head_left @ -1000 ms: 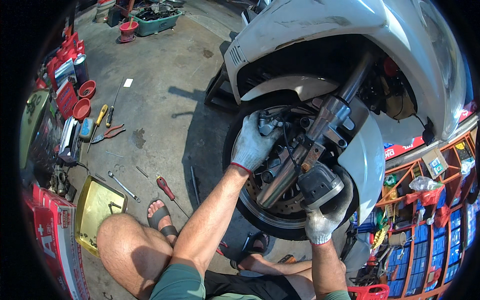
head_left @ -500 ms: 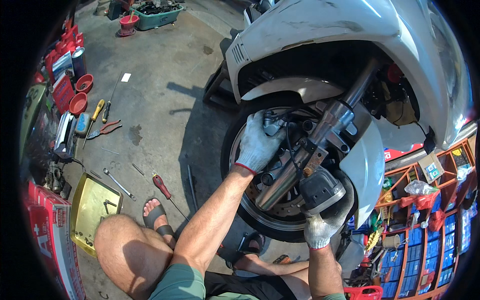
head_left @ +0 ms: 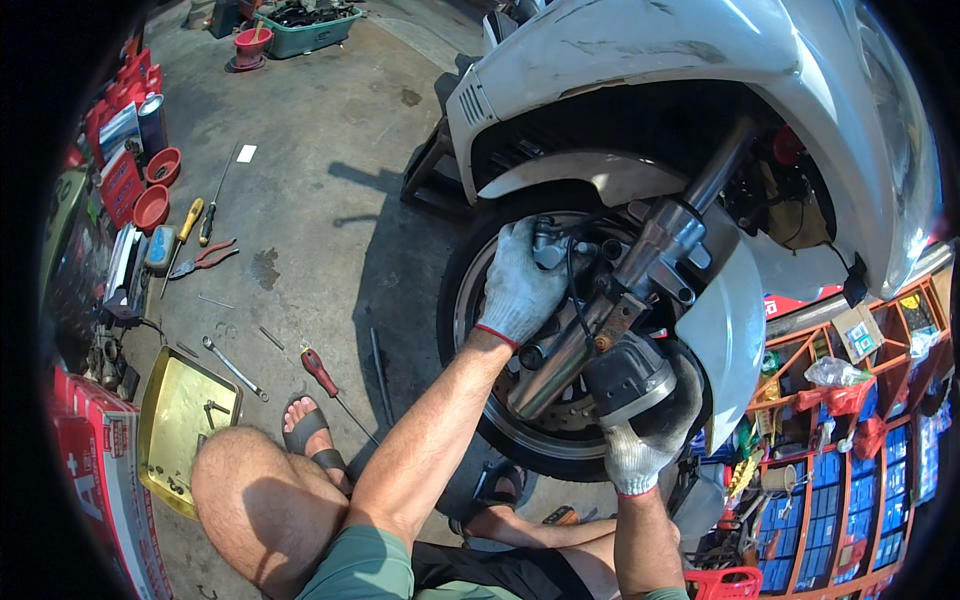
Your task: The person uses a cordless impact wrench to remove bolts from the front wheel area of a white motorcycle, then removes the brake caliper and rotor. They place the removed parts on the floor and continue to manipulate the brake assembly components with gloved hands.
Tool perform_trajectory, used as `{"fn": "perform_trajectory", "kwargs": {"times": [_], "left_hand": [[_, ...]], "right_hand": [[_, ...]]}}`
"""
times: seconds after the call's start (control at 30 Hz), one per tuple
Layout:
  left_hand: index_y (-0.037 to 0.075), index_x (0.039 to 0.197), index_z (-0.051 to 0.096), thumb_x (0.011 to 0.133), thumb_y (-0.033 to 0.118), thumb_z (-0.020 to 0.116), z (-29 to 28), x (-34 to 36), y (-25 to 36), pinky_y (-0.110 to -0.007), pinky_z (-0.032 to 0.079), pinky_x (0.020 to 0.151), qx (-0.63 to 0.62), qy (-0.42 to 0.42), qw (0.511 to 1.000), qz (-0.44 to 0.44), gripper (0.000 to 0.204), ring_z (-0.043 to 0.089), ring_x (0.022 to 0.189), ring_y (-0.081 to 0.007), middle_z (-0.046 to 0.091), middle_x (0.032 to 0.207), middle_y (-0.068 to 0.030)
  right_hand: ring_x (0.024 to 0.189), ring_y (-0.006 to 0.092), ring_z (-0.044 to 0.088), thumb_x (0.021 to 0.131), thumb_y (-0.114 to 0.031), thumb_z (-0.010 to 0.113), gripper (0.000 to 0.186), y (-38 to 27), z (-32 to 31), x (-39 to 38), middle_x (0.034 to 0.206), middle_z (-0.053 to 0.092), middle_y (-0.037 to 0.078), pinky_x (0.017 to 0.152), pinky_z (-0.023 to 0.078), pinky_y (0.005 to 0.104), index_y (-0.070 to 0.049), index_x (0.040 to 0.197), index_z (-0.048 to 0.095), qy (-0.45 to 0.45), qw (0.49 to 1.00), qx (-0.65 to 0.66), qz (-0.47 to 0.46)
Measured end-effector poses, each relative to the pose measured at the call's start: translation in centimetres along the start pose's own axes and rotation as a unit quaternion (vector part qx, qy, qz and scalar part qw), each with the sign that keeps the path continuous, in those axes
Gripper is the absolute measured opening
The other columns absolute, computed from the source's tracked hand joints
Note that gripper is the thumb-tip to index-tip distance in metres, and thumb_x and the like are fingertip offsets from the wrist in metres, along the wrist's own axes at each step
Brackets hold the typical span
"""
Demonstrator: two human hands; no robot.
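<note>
My left hand [head_left: 525, 285], in a white work glove with a red cuff, curls around a grey metal part [head_left: 548, 248] beside the hub of the front wheel [head_left: 468, 270]. A thin black hose [head_left: 574, 285] runs close by. My right hand [head_left: 648, 440], gloved in white and grey, grips a dark grey rounded housing [head_left: 625, 378] with a silver band, its fingers partly hidden behind it. The housing sits against the lower fork tube [head_left: 555, 382], next to a rusty bracket [head_left: 620, 322]. The shiny fork slants upward under the white body panel [head_left: 640, 45] of the scooter.
On the concrete floor at left lie a red-handled screwdriver [head_left: 320, 372], a wrench [head_left: 235, 368], pliers [head_left: 205, 260] and a yellow-handled screwdriver [head_left: 188, 222]. A yellow tray [head_left: 160, 410] holds small parts. Blue bins on an orange rack [head_left: 835, 462] stand at right.
The dark housing has shifted slightly left and tilted in my right hand. My left hand has moved a little to the right, still around the metal part.
</note>
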State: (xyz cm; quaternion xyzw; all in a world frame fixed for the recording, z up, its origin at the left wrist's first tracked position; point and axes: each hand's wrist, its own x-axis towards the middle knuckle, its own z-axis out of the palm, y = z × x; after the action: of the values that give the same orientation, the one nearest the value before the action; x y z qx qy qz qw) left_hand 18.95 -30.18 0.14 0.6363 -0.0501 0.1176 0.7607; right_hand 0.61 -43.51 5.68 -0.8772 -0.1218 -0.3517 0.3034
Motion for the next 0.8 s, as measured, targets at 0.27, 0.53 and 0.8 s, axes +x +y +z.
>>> {"fn": "perform_trajectory", "kwargs": {"times": [0.27, 0.53, 0.8], "left_hand": [[-0.001, 0.132, 0.057, 0.082, 0.040, 0.083, 0.5, -0.2, 0.0, -0.048, 0.055, 0.093, -0.020, 0.023, 1.000, 0.008, 0.069, 0.062, 0.114, -0.0408, 0.056, 0.124, -0.0223], [0.002, 0.130, 0.058, 0.084, 0.040, 0.082, 0.3, -0.2, 0.4, -0.051, 0.054, 0.094, -0.008, 0.002, 1.000, -0.013, 0.065, 0.062, 0.114, -0.0433, 0.056, 0.124, -0.0234], [0.002, 0.132, 0.057, 0.085, 0.038, 0.080, -0.1, -0.3, 0.6, -0.052, 0.053, 0.095, -0.014, 0.017, 1.000, -0.007, 0.064, 0.061, 0.115, -0.0448, 0.056, 0.126, -0.0244]], "right_hand": [[0.139, 0.0339, 0.046, 0.071, -0.015, 0.090, 0.094, 0.4, 0.9, -0.4, 0.150, 0.042, 0.019, 0.118, 0.038, 0.0459, -0.006, 0.149, 0.038, -0.007, 0.996, -0.062, -0.067], [0.143, 0.0319, 0.042, 0.076, -0.014, 0.089, 0.096, 0.8, 1.3, -1.1, 0.155, 0.038, 0.017, 0.121, 0.033, 0.0452, -0.005, 0.154, 0.034, 0.001, 0.995, -0.071, -0.064], [0.142, 0.0355, 0.041, 0.079, -0.002, 0.077, 0.084, -0.6, -0.2, -1.6, 0.153, 0.035, 0.021, 0.119, 0.034, 0.0456, 0.000, 0.152, 0.036, -0.032, 0.999, -0.022, -0.009]]}}
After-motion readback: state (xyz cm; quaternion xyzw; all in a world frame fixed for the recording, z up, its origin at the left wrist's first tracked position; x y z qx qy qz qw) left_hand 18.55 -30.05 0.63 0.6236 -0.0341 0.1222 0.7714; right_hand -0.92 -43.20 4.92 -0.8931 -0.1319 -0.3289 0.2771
